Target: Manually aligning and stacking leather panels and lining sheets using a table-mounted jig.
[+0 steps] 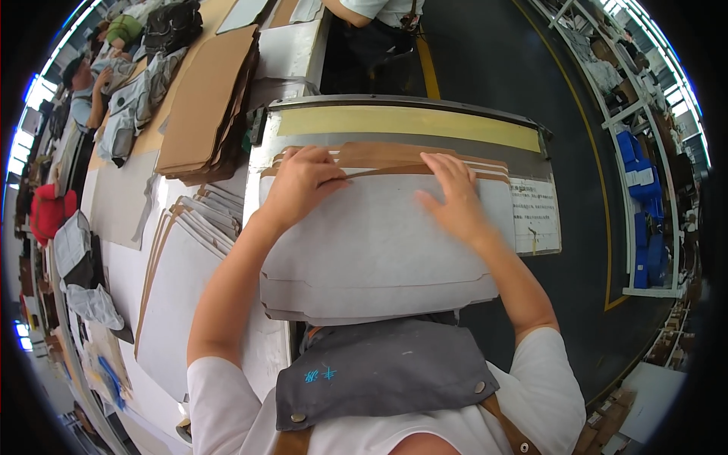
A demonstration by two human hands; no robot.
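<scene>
In front of me a stack of large white sheets [383, 243] with brown strips along the far edge lies on a metal-edged work table [455, 136]. My left hand [307, 180] is closed at the far left of the stack, its thumb and fingers pinching the edge of the top sheet. Between my hands that brown edge bows up slightly, with a thin dark gap under it. My right hand [455, 196] rests at the far right edge, fingers stretched out and thumb apart; it is slightly blurred. Its fingertips touch the brown strips.
Brown boards [208, 98] are piled at the far left, with more white sheets [186, 280] fanned out nearer. A printed paper [535, 216] lies at the table's right side. Another person [379, 15] is beyond the table. Shelving with blue bins [643, 178] stands right.
</scene>
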